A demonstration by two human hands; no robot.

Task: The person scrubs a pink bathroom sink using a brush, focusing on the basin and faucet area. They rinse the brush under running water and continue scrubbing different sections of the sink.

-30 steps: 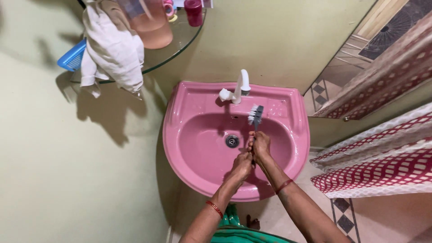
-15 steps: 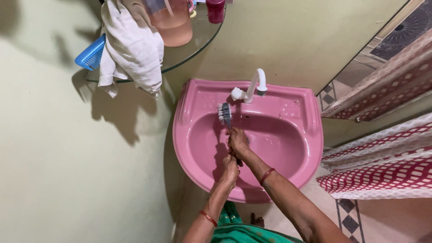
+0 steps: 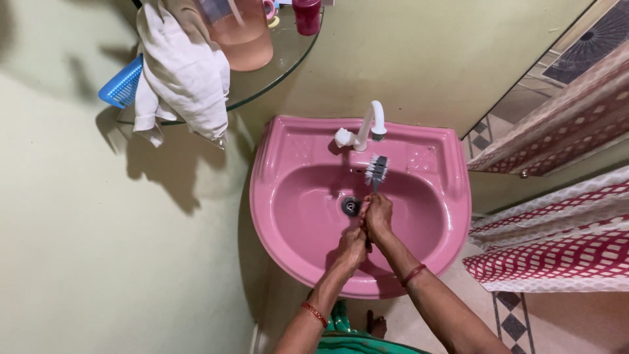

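A grey scrub brush point(image 3: 377, 169) with white bristles stands in the pink wash basin point(image 3: 288, 216), its head against the back wall of the bowl below the white tap point(image 3: 365, 128). My right hand point(image 3: 379, 215) grips the handle high up. My left hand point(image 3: 352, 248) grips the handle's lower end just behind it. The metal drain point(image 3: 351, 206) lies just left of my right hand. Both wrists wear red bangles.
A glass corner shelf point(image 3: 262, 78) at the upper left holds a white cloth point(image 3: 183, 72), a pink jug point(image 3: 244, 33), a dark red cup point(image 3: 306, 16) and a blue comb point(image 3: 121, 85). A red-and-white patterned curtain point(image 3: 557, 242) hangs at the right over a tiled floor.
The brush head has swung from the left part of the bowl's back wall to the right, under the tap. Both hands shifted right with it, uncovering the drain.
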